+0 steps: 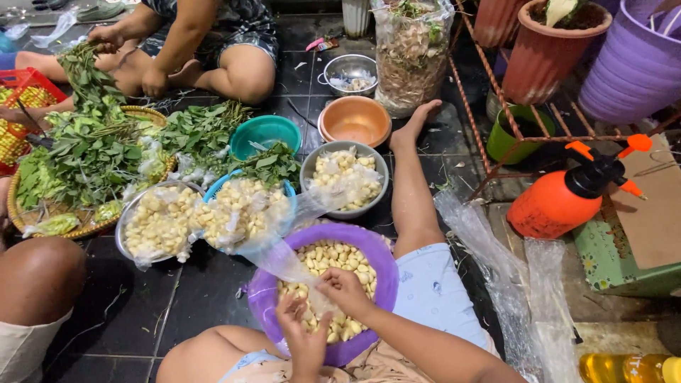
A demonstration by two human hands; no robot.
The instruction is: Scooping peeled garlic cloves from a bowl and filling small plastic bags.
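Observation:
A purple bowl [383,266] full of peeled garlic cloves [333,257] rests between my legs on the dark tiled floor. Over it, my left hand [303,342] and my right hand [345,289] both pinch a clear plastic bag [284,262]. The bag stretches up and left from my fingers, and a few cloves show inside it near my fingertips. My right leg [411,184] lies stretched out past the bowl.
Ahead stand a steel bowl [126,213], a blue basin [213,190] and a grey bowl [312,164], all holding garlic. Green leaves fill a woven tray [21,216]. Another person [206,42] sits at the far side, handling greens. An orange spray bottle [560,202], plant pots and loose plastic bags [511,284] are on the right.

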